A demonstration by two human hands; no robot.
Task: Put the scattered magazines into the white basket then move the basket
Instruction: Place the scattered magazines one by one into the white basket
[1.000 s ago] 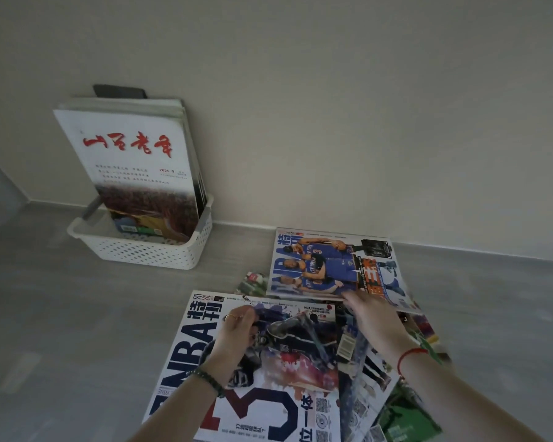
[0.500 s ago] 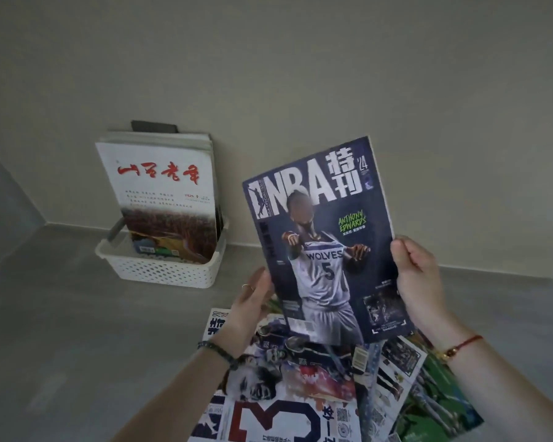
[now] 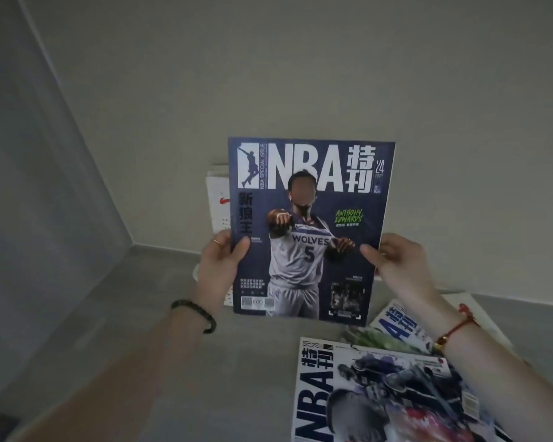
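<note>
In front of the wall, you hold the NBA magazine (image 3: 310, 228) upright, your left hand (image 3: 219, 269) pinching its spine edge and your right hand (image 3: 396, 263) the open edge. It looks light, glossy and floppy, so keep both side grips. The white basket (image 3: 229, 301) is, I think, mostly hidden behind it; more scattered magazines (image 3: 380, 397) lie on the floor.

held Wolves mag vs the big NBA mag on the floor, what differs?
The held magazine is upright, gripped by the left hand and right hand; the floor magazine lies flat, untouched. Held cover is dark navy; floor cover is mostly white. Both carry the NBA masthead.
</note>
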